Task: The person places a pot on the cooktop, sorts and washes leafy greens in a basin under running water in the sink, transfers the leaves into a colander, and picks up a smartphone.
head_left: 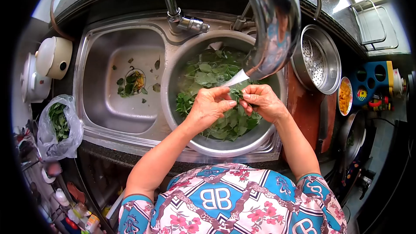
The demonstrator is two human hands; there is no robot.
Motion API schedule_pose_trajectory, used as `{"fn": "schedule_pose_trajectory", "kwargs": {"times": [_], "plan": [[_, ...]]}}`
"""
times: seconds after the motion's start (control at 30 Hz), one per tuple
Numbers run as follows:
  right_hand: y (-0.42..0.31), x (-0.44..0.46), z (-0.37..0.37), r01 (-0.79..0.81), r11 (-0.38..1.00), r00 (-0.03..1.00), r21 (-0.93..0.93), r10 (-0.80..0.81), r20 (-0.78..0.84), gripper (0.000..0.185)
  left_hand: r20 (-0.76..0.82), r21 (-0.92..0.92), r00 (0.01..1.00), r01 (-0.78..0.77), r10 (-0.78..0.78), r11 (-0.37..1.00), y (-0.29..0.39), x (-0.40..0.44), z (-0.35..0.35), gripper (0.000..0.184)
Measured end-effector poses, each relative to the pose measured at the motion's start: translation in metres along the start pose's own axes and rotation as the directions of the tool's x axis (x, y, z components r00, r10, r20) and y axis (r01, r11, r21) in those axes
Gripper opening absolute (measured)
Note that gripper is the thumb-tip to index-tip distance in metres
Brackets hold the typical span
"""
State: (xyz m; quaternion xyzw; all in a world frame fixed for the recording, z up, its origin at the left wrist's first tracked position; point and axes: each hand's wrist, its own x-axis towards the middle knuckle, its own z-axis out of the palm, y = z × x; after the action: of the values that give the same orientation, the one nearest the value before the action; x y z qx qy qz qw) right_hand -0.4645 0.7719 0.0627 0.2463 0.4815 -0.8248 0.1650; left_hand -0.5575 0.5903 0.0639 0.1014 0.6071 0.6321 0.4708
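Note:
My left hand (211,107) and my right hand (264,102) are close together above a large metal basin (170,69). Between them is a small sprig of green leaves (236,94). The right fingers pinch the sprig, and the left thumb and forefinger close on its other side. Below, the basin holds many loose green leaves (232,123) in water. A stream of water (236,78) falls from the chrome faucet (275,30) just behind my fingers. My fingers partly hide the sprig.
Left of the basin, a steel sink (104,104) has leaf scraps (130,84) around its drain. A plastic bag (71,143) of greens lies farther left. On the right are a steamer pot (327,71), a knife (323,121) on a brown board (301,108) and an orange-filled bowl (344,96).

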Motion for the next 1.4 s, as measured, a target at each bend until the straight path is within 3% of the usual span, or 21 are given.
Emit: {"fn": "schedule_pose_trajectory", "kwargs": {"times": [0.07,0.27,0.4,0.67,0.93,1.03,1.2,1.33,1.4], "plan": [[0.005,0.0,0.005,0.0,1.0,1.0,-0.017,0.001,0.026,0.015,0.057,-0.139,0.995,0.085,-0.078,0.987,-0.001,-0.001,-0.001,0.031],[0.002,-0.003,0.03,0.074,0.956,0.997,-0.284,-0.076,0.003,0.015,0.018,-0.262,0.975,0.22,-0.223,0.94,-0.008,-0.006,-0.011,0.021],[0.002,-0.004,0.029,0.091,0.97,0.995,-0.224,-0.096,-0.01,0.023,0.013,-0.416,0.969,0.229,-0.246,0.88,-0.011,-0.01,-0.02,0.012],[0.006,-0.003,0.034,0.111,0.976,0.994,-0.186,-0.112,0.009,0.025,-0.034,-0.434,0.965,0.219,-0.259,0.874,-0.01,-0.017,-0.029,0.012],[0.009,0.001,0.04,0.112,0.98,0.993,-0.166,-0.104,0.053,0.033,0.09,-0.455,0.966,0.258,-0.244,0.852,-0.007,-0.024,-0.034,0.012],[0.008,0.002,0.048,0.117,0.971,0.992,-0.208,-0.104,0.072,0.034,0.068,-0.466,0.97,0.237,-0.233,0.852,-0.013,-0.025,-0.036,0.013],[0.009,-0.001,0.053,0.103,0.992,0.994,-0.075,-0.1,0.05,0.03,-0.051,-0.56,0.974,0.155,-0.221,0.814,-0.016,-0.031,-0.053,0.011],[0.012,0.001,0.051,0.109,0.992,0.993,-0.063,-0.107,0.041,0.029,-0.147,-0.483,0.978,0.059,-0.147,0.874,0.005,-0.053,-0.075,0.014],[0.015,0.003,0.051,0.117,0.993,0.991,-0.022,-0.115,0.063,0.027,-0.228,-0.451,0.974,-0.105,-0.001,0.886,0.021,-0.069,-0.092,0.014]]}}
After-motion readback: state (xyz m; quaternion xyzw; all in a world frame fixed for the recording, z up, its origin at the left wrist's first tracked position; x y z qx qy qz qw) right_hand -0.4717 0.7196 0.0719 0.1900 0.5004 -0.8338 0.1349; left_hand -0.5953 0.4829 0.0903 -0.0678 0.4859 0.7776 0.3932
